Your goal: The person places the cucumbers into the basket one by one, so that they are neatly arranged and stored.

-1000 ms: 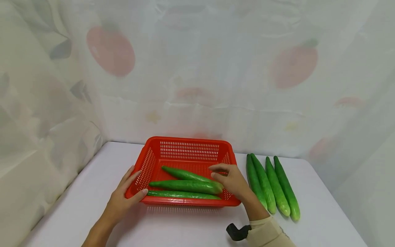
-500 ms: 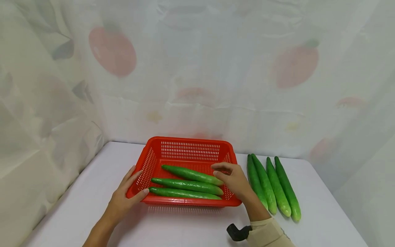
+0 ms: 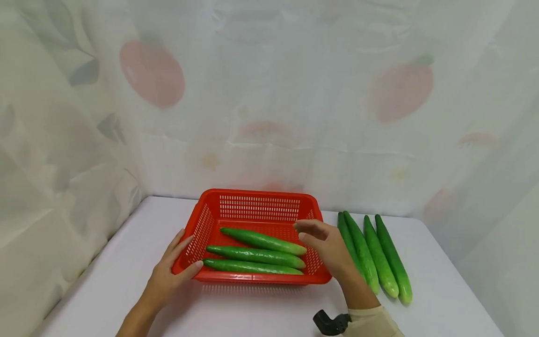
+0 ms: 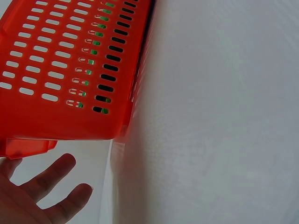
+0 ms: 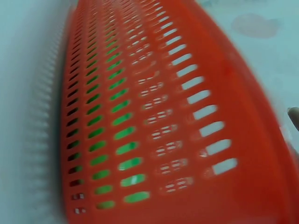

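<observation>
A red plastic basket (image 3: pixel 252 278) with slotted walls stands on the table. Inside it lie three cucumbers side by side: a back cucumber (image 3: pixel 261 240), a middle cucumber (image 3: pixel 252 254) and a front cucumber (image 3: pixel 248 267). My left hand (image 3: pixel 170 269) holds the basket's front left corner, thumb over the front rim; in the left wrist view two fingers (image 4: pixel 51 175) of it stretch free outside the basket. Above the basket's right end, my right hand (image 3: pixel 326 243) has loosely bent fingers with nothing between them. A slotted wall nearly fills the right wrist view, green showing through.
Several more cucumbers (image 3: pixel 383 257) lie in a row on the white table (image 3: pixel 438 281), right of the basket. Pale printed curtains (image 3: pixel 269 93) hang behind and at both sides. A black curved piece (image 3: pixel 330 323) sits at my right wrist.
The middle cucumber has settled from a raised, tilted position onto the basket floor beside the others. My right hand has drawn away to the right. The left hand keeps its place.
</observation>
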The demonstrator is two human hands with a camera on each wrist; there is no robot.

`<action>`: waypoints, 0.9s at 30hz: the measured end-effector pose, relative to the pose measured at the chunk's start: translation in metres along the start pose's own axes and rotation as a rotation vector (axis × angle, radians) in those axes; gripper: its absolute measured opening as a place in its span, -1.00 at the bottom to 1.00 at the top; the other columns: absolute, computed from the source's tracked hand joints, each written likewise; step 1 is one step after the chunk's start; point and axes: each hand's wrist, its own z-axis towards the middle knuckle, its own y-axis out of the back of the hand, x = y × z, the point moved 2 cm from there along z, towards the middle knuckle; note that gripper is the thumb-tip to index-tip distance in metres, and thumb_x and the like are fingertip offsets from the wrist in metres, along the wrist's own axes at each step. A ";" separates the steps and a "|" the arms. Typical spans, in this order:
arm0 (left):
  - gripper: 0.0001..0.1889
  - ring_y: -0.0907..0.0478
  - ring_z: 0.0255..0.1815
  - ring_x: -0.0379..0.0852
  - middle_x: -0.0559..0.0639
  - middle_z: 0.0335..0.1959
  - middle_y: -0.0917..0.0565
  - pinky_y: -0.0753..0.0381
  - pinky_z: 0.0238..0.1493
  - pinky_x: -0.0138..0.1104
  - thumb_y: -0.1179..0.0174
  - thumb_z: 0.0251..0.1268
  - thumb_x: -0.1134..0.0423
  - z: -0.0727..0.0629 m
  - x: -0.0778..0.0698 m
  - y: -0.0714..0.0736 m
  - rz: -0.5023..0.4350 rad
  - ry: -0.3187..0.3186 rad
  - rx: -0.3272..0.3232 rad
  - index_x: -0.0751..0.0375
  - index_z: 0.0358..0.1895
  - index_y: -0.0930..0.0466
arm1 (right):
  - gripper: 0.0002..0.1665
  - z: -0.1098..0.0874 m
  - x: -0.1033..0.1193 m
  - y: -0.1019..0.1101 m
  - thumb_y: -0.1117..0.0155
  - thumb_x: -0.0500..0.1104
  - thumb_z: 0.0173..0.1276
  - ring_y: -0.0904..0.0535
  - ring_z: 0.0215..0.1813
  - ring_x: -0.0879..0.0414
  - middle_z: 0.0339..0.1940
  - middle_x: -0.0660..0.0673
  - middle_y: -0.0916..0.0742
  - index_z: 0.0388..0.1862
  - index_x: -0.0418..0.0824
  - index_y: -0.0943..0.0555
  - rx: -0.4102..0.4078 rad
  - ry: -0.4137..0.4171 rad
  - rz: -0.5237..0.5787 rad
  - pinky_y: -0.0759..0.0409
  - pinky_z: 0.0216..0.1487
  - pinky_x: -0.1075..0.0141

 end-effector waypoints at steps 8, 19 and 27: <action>-0.31 -0.06 0.42 0.14 -0.10 0.53 0.01 -0.45 0.03 -0.11 -0.28 0.27 0.03 0.000 0.000 0.000 0.002 -0.006 0.000 0.02 0.44 -0.28 | -0.64 -0.012 0.021 0.015 -0.26 -0.21 0.38 -0.53 0.13 -0.03 0.05 -0.19 -0.67 0.14 -0.23 -0.59 -0.039 0.018 0.028 -0.51 0.07 0.18; -0.31 -0.08 0.42 0.14 -0.07 0.53 0.00 -0.41 0.02 -0.27 -0.28 0.27 0.03 0.000 -0.001 0.000 0.018 -0.007 -0.008 0.04 0.44 -0.28 | -0.58 -0.036 0.041 0.044 -0.26 -0.28 0.37 -0.55 0.12 -0.01 0.06 -0.21 -0.66 0.20 -0.28 -0.54 -0.171 0.057 -0.057 -0.55 0.01 0.28; -0.31 -0.08 0.42 0.12 -0.07 0.53 0.00 -0.39 0.09 -0.16 -0.28 0.27 0.03 0.000 -0.003 0.000 0.011 -0.002 -0.005 0.06 0.44 -0.28 | -0.59 -0.052 0.044 0.065 -0.24 -0.36 0.36 -0.56 0.11 0.01 0.07 -0.31 -0.64 0.19 -0.34 -0.53 -0.191 0.103 -0.093 -0.52 0.01 0.36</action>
